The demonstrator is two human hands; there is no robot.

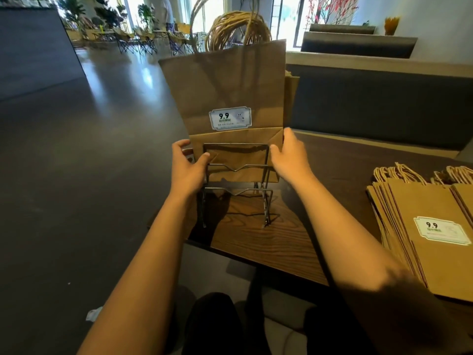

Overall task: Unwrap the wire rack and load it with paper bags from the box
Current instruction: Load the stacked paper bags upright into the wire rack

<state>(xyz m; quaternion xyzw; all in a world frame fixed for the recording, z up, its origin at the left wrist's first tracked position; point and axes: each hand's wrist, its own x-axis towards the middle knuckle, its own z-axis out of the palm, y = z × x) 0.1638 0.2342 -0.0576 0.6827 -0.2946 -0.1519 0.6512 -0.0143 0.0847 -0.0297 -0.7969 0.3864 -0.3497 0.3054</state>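
Note:
A black wire rack (236, 170) stands on the wooden table (258, 242) near its left corner. A bundle of brown paper bags (225, 88) with twine handles and a white "9.9" label stands upright in the rack's back slot. My left hand (188, 167) grips the bundle's lower left edge beside the rack's frame. At the lower right edge, my right hand (289, 155) grips the bundle with thumb in front. The rack's front tiers hold nothing.
A stack of the same paper bags (419, 226) lies flat on the table at the right. A dark bench back (384, 103) runs behind the table. Dark floor (76, 175) spreads to the left, with folding chairs (138, 39) and plants far back.

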